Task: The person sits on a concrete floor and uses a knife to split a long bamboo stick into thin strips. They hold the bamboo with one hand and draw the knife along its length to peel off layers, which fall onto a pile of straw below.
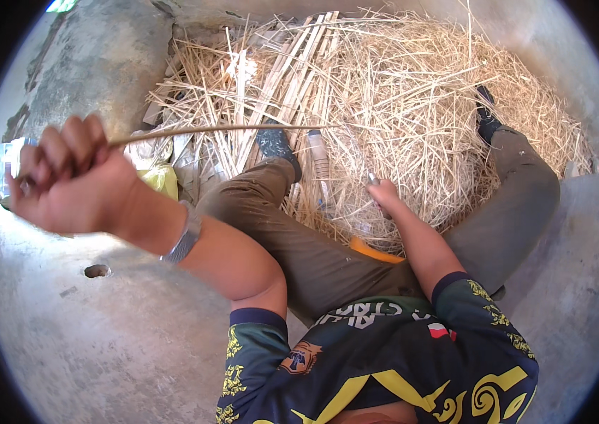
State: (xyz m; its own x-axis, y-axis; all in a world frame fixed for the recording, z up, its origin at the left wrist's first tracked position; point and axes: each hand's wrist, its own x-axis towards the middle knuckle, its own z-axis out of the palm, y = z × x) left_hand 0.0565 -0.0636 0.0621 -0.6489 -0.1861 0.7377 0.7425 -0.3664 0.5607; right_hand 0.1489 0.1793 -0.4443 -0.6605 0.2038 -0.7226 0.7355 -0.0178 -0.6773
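My left hand [73,173], raised at the far left, is closed around a long thin strip [193,131] that looks like split cane or bamboo. The strip runs nearly level to the right, over the straw-like shavings, and a short end sticks out behind the fist. A band with a metallic look circles my left wrist. Between my legs, my right hand [384,196] is closed on a small tool with a grey, metal-looking tip [372,177]; its exact kind cannot be made out. The strip's far end passes above that tool, apparently without touching it.
A heap of pale shavings [412,92] lies between and beyond my feet, with long flat strips [299,63] on its left. A tool with a wrapped handle [319,166] lies by my left foot. There is a yellow bag [162,180] and a hole [97,271] in the concrete.
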